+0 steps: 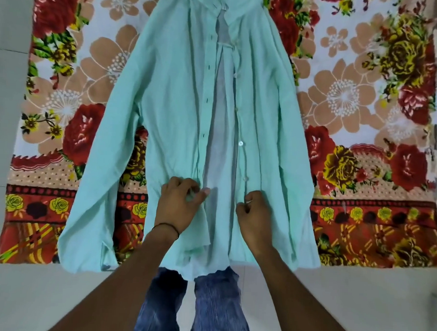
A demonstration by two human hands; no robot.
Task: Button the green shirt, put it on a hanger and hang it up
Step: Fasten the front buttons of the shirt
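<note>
A pale green long-sleeved shirt [170, 93] lies face up on a flowered blanket, collar at the far end, hem toward me. Its front is open, showing the lighter inside of the back. My left hand [179, 203] pinches the edge of the buttonhole placket low on the shirt's left front. My right hand [254, 212] pinches the button placket opposite, just below a white button [240, 142] and a smaller one nearer the hand. Both sleeves spread outward to the sides. No hanger is in view.
The flowered blanket [365, 101] in red, tan and yellow covers a pale tiled floor [356, 309]. My legs in blue jeans [206, 307] are below the shirt hem. Bare floor shows along the left, right and near edges.
</note>
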